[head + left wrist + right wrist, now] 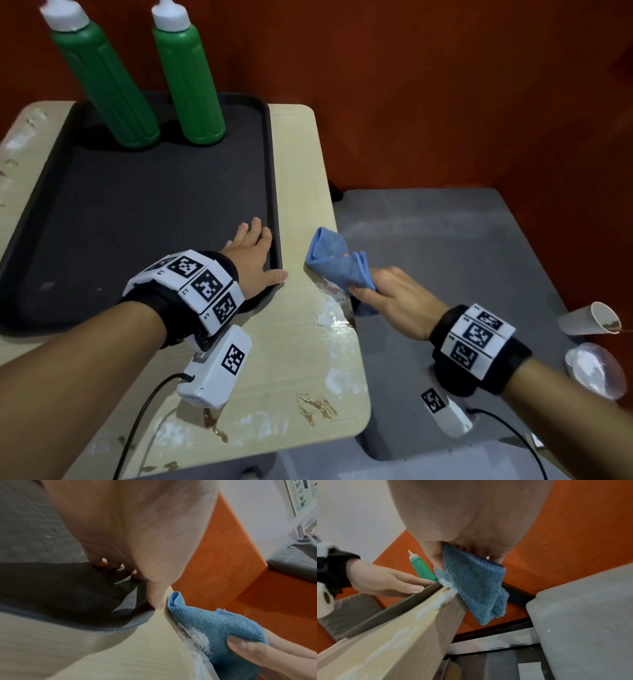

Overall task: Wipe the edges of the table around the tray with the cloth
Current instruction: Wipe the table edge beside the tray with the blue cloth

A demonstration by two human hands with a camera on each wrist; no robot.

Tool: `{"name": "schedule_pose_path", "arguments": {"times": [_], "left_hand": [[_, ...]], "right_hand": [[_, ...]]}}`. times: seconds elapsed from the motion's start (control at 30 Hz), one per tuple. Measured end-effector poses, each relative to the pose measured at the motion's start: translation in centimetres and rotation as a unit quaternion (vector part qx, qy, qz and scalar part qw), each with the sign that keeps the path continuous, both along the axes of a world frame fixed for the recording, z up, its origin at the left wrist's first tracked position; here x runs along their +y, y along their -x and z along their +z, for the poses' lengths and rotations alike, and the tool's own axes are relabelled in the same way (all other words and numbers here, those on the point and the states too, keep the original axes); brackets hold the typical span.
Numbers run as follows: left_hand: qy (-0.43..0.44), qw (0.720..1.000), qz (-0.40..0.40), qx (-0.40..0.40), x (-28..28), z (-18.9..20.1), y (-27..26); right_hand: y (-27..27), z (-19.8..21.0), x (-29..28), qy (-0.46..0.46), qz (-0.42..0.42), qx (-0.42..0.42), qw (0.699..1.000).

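Right hand (394, 298): fingers and thumb curled round a bunched blue microfibre cloth (337, 265), at about 4 o'clock in the head view.
Cloth: pressed against the right edge of the wooden worktop (301, 192), part draped over the side; white powder clings to it where it meets the edge.
Left hand (255, 255): fingers straight, flat on the near right corner of the black tray (137, 212), thumb reaching over the rim toward the cloth; holds nothing.
Tray: lies on the worktop's left part, toward 10 o'clock.
Bottles: two green squeeze bottles (191, 82) with white caps stand at the tray's far end, 11 o'clock.
Worktop mess: white smears (334, 318) along the right edge near the cloth; brown streaks (315, 407) at 6 o'clock.
Grey surface (462, 246): lower, just right of the worktop; a tipped paper cup (589, 318) and a dish of white powder (594, 371) at 4 o'clock.
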State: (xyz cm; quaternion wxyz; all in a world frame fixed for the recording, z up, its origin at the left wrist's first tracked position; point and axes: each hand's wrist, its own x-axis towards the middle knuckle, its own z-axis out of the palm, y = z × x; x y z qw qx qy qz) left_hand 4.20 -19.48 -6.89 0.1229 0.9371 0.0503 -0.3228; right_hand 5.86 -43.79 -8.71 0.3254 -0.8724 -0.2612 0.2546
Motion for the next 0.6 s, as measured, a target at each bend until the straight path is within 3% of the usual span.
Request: {"name": "schedule_pose_path", "arguments": {"times": [0.23, 0.6], "left_hand": [[0.008, 1.000, 0.005, -0.001, 0.0, -0.2, 0.2], [0.014, 1.000, 0.008, -0.006, 0.2, -0.3, 0.3]], "right_hand": [[-2.8, 0.3, 2.1, 0.038, 0.035, -0.105, 0.993], [-1.8, 0.6, 2.1, 0.039, 0.021, -0.116, 0.992]]}}
